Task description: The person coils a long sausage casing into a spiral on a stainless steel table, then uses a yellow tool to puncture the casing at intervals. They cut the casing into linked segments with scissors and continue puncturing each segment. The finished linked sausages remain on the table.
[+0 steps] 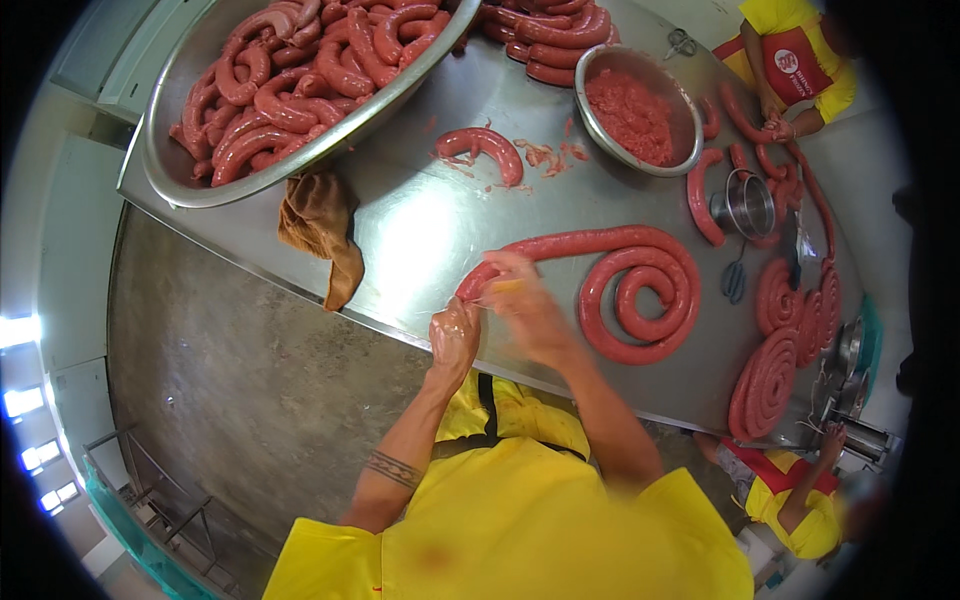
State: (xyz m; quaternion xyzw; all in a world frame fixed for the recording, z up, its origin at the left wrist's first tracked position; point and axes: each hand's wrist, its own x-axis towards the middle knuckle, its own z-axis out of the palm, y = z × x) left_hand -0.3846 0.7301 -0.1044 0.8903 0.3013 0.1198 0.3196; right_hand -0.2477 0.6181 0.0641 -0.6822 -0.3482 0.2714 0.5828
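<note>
A long pink raw sausage (570,243) runs in from a spiral coil on the steel table (395,250). At its near end, my left hand (452,335) is closed round the sausage's tip, with thin casing at the fingers. My right hand (522,305) is over the sausage just right of the left one; motion blurs it, so its grip is unclear. A brown cloth (312,225) lies left of my hands, and a curved sausage piece (490,150) with scraps sits farther back.
Large sausage basin (160,150) at back left; meat bowl (640,120), scissors (733,282), metal pot (748,205) and more coils (760,385) on the right. One co-worker (805,60) stands at upper right, another (800,500) at lower right. The table's near edge crosses below my hands.
</note>
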